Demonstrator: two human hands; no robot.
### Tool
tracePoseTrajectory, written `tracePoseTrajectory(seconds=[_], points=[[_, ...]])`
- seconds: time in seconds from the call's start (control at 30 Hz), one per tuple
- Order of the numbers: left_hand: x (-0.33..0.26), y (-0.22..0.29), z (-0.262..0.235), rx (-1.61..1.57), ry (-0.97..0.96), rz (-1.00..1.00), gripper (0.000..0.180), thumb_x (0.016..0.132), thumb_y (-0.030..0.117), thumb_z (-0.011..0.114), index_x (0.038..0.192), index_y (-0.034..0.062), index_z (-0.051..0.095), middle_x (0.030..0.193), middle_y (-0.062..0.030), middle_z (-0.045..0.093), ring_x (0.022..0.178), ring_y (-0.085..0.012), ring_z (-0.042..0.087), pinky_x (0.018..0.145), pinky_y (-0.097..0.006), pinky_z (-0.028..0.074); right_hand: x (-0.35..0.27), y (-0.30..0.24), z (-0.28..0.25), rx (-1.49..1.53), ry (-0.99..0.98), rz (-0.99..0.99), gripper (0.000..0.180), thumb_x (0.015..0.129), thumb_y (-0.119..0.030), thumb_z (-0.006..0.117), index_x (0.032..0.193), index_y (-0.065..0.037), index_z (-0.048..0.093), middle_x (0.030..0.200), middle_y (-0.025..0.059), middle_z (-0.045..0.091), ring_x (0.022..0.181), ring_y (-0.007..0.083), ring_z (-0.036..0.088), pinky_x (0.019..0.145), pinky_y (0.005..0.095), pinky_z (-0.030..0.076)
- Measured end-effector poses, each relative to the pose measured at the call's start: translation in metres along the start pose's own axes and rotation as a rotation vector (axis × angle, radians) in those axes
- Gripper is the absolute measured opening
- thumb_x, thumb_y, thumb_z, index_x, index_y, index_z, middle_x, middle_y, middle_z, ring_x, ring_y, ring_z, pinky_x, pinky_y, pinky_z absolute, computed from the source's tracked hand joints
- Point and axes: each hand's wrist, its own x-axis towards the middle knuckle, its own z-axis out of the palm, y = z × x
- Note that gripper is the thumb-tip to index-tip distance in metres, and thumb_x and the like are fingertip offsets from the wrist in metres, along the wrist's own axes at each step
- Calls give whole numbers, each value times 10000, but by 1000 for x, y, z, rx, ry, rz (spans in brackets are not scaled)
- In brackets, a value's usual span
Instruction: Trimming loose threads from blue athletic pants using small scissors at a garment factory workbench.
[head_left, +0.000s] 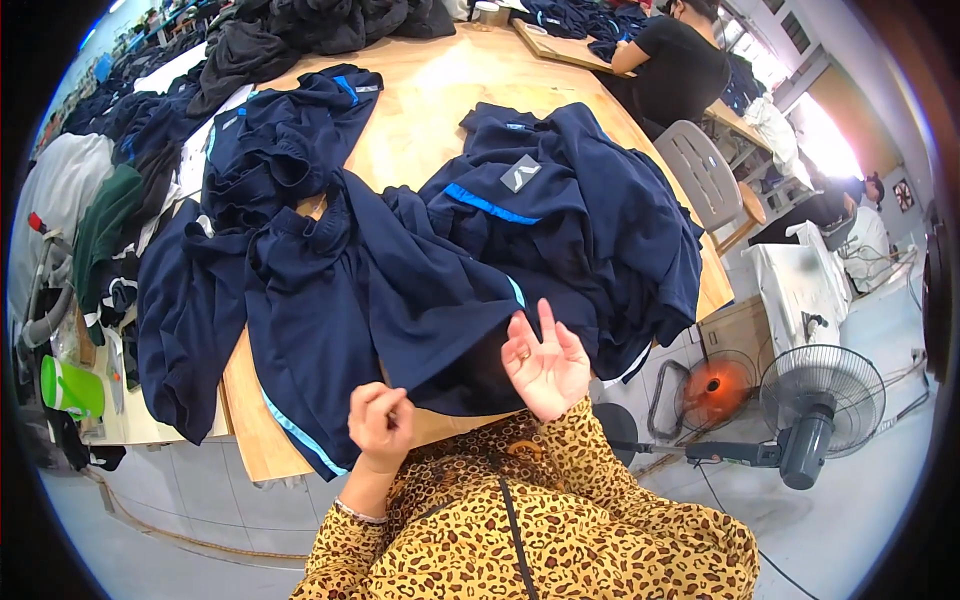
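Note:
A pair of navy shorts (305, 300) with a gathered waistband and light-blue side stripes lies spread in front of me, one leg drawn toward my hands. My left hand (380, 425) is closed, its fingertips at the near corner of that leg's hem. At the hem's other end, by the stripe, my right hand (545, 365) is turned palm up with its fingers apart; a ring shows on it. To the right lies a heap of navy garments (600, 220) with a blue strip and a grey patch. More navy garments (275, 140) are bunched behind the shorts.
The wooden table (420, 110) carries dark clothes (310, 35) at its far end. Left are a white cloth (70, 190) and a green bin (70, 388). A standing fan (820, 405) and a grey chair (700, 170) stand right. A co-worker (680, 70) sits at the far right.

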Motion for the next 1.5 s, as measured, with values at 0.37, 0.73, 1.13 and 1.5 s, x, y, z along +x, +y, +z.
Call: tracePoseTrajectory(seconds=[0.37,0.73,1.13,1.5], points=[[8,24,20,-291,-250,-281,583,628,-70,670,1184,28,526,1159,-105,486,503,-65,400,450,-192,361,-39,56,-5,-1888,-454,-526,432,739,-42,636,1164,-16,566,841,94,605,718,204,559,701,289,376],[22,20,12,-647,-191,-284,179,731,-87,608,894,-13,611,875,-97,588,719,-128,561,611,-207,434,-41,62,-57,-879,137,189,409,791,27,590,1186,-1,488,1148,90,537,1057,190,526,910,312,441],[-1,-10,2,-293,-185,-277,205,623,-134,536,731,20,616,865,-61,621,532,-58,451,477,-184,329,-25,-18,-18,-426,168,133,504,956,-410,351,1222,11,432,1162,138,574,1071,246,566,965,404,444],[-4,-8,9,-321,-260,-246,240,621,-141,543,768,17,648,903,-68,623,562,-60,487,484,-191,360,-24,-25,-25,-297,187,59,513,959,-419,327,1226,15,394,1159,143,563,1074,270,562,958,435,446]])
